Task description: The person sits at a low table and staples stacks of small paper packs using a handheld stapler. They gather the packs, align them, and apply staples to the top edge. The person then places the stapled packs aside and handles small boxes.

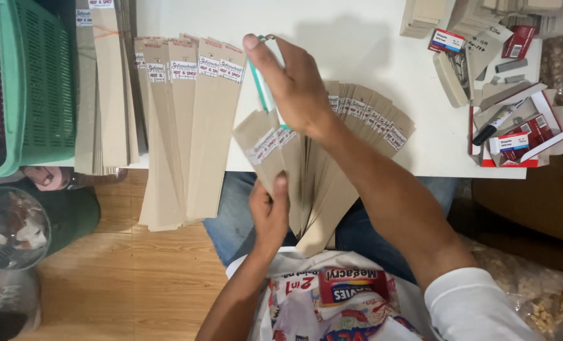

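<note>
My left hand (269,211) pinches the lower end of a long tan cardboard strip (261,144) that has a small white label near its top. My right hand (294,82) hovers above it over the white table (357,31), closed around a teal-handled tool (260,85), probably a stapler, with a bit of metal showing at the fingertips. Behind the held strip lies a fanned row of similar labelled strips (370,123), their lower ends hanging off the table edge toward my lap.
A stack of labelled strips (190,120) overhangs the table at left, beside a green plastic basket (41,82). An open red and white box (515,136) with a black marker (496,123) and small boxes sits at right. Wooden floor lies below.
</note>
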